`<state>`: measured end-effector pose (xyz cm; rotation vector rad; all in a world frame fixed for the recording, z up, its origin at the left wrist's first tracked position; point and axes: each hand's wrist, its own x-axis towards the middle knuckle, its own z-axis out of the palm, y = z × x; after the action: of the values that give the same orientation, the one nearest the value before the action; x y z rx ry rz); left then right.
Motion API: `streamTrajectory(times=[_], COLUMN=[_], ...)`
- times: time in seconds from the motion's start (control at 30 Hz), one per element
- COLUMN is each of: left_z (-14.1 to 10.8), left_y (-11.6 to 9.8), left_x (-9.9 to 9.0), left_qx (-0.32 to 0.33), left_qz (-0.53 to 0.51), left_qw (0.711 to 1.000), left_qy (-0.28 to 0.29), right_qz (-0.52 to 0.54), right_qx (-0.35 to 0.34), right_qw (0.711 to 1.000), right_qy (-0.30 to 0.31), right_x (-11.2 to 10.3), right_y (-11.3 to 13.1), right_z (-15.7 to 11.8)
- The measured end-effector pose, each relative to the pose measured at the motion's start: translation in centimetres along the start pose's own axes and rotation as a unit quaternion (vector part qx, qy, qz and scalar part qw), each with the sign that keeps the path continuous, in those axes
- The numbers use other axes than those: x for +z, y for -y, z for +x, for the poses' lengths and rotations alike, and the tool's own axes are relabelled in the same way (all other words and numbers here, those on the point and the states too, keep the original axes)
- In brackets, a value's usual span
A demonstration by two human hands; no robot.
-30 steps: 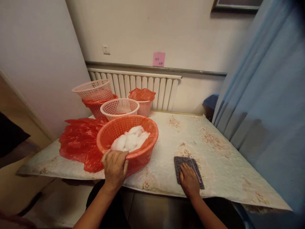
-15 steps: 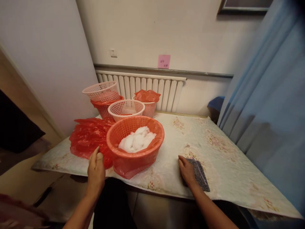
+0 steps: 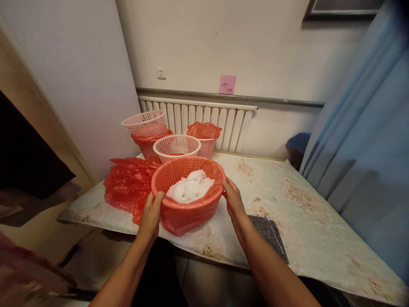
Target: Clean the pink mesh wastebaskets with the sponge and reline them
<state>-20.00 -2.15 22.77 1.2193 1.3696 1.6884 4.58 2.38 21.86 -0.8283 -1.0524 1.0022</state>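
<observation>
A red plastic basket (image 3: 188, 213), lined in part with red film, stands near the front edge of the table and holds white fluffy stuffing (image 3: 191, 187). My left hand (image 3: 151, 213) grips its near left side, thumb at the rim. On the opposite side, my right hand (image 3: 234, 198) has its thumb on the rim and its fingers behind the wall. A crumpled red plastic bag (image 3: 126, 185) lies left of the basket. Beside my right forearm is a dark grey fabric piece (image 3: 271, 236) with a pale line across it.
Behind are a white basket (image 3: 177, 145), a pink basket (image 3: 145, 121) stacked on a red basket (image 3: 150, 147), and another basket (image 3: 207, 147) topped with red plastic. A flowered cloth (image 3: 306, 221) covers the table. A radiator (image 3: 236, 123) and a blue curtain (image 3: 361, 140) border it.
My right hand has left the grey fabric and moved left onto the basket's rim. My left hand has come up to the basket's left side. The view has shifted slightly.
</observation>
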Motion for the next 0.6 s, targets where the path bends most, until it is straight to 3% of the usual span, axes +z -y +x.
streamTrajectory(times=[0.1,0.23,0.47,0.6], left_z=[-0.2,-0.5,0.2,0.8], left_y=[-0.3,-0.5,0.0,0.4], left_x=[0.3,0.0,0.0,0.4], left_qx=[-0.02,0.003,-0.003,-0.006], left_qz=[0.017,0.014,-0.053,-0.068], left_qw=[1.0,1.0,0.996,0.994], left_qy=[-0.006,-0.007,0.076,0.088], right_qz=[-0.016,-0.012,-0.005,-0.019], right_qx=[0.015,0.0,0.029,0.055], right_qw=[1.0,0.999,0.992,0.99], right_qy=[-0.019,-0.044,-0.124,-0.128], right_x=[0.6,0.6,0.2,-0.6], right_y=[0.4,1.4,2.0,1.4], right_z=[-0.2,-2.2,-8.2,-9.5])
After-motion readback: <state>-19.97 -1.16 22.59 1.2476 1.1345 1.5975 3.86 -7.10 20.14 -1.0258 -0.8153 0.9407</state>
